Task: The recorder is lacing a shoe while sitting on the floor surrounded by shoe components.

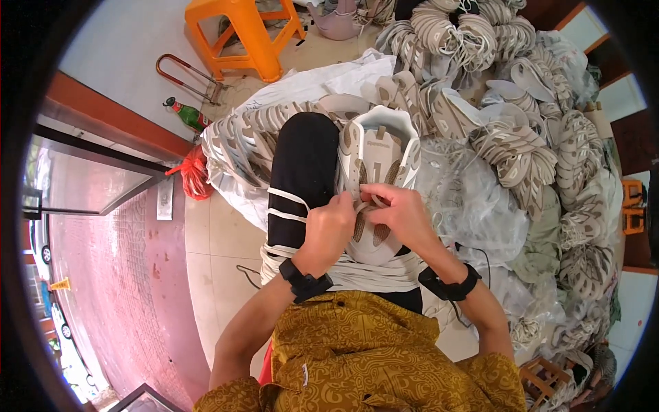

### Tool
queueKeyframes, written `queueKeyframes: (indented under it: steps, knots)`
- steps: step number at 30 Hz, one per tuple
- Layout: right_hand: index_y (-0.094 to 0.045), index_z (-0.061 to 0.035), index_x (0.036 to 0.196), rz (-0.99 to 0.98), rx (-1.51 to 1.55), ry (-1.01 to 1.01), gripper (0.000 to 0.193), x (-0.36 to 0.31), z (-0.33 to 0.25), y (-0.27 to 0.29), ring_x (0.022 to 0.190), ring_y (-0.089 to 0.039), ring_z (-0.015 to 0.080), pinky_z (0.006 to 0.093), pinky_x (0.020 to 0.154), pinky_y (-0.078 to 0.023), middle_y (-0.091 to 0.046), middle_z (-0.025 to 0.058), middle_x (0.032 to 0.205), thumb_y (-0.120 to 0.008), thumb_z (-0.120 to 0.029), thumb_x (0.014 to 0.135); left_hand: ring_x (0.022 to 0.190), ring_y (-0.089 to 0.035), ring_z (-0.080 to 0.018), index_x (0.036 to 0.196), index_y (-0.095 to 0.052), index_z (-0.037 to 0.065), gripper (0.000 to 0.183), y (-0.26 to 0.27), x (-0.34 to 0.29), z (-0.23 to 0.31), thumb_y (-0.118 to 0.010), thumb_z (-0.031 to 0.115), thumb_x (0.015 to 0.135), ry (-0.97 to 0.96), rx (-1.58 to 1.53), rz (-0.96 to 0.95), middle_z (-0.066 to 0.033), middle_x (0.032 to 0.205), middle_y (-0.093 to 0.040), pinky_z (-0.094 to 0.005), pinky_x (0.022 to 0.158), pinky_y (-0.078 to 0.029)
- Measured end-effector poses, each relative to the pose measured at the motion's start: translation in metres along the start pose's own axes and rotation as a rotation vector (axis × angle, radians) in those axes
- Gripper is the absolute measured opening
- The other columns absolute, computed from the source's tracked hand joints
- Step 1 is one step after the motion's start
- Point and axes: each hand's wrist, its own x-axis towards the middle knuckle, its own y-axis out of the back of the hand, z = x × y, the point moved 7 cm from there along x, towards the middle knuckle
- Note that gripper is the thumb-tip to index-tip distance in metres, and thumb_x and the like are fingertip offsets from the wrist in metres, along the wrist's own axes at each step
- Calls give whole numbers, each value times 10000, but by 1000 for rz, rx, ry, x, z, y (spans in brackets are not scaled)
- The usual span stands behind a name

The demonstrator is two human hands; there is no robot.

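Observation:
A beige and white shoe upper (379, 152) lies across my lap, its opening turned away from me and its toe towards me. My left hand (329, 230) is closed at the upper's left lacing edge, fingertips pinched together. My right hand (401, 218) pinches a pale shoelace (371, 204) over the middle of the upper, thumb and forefinger close together. What the left fingertips hold is hidden. A bundle of cream laces (336, 277) lies across my lap below the upper, and one lace loops over my black trouser leg (302, 151).
Stacked shoe uppers (237, 147) lie on white sheeting at the left; more piles (511, 154) cover the right side among clear plastic bags (473, 206). An orange stool (240, 34), a green bottle (187, 115) and a red plastic bag (192, 173) stand at the upper left, near a doorway.

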Motion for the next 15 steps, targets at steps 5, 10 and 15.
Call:
queueKeyframes:
  steps: [5,10,15]
  knots:
    - [-585,26,887,-16,241,-90,298,2,13,-2,565,-529,105,229,537,-415,-567,62,675,-631,-71,609,559,-568,-272,925,-499,4,204,5,0,14,-518,-18,723,-141,-14,52,-121,643,-546,-338,464,-456]
    - [-595,18,831,-72,246,-163,198,3,18,-1,529,-514,63,214,499,-407,-565,38,645,-614,-31,639,583,-584,-267,961,-496,17,232,22,17,13,-512,13,730,-206,-28,-38,-120,652,-565,-346,469,-455]
    - [-569,15,733,11,280,-92,39,12,22,0,501,-522,73,217,472,-413,-564,25,596,-569,14,695,599,-595,-277,928,-518,66,192,11,44,5,-525,115,742,-343,131,-482,-130,610,-575,-370,493,-457]
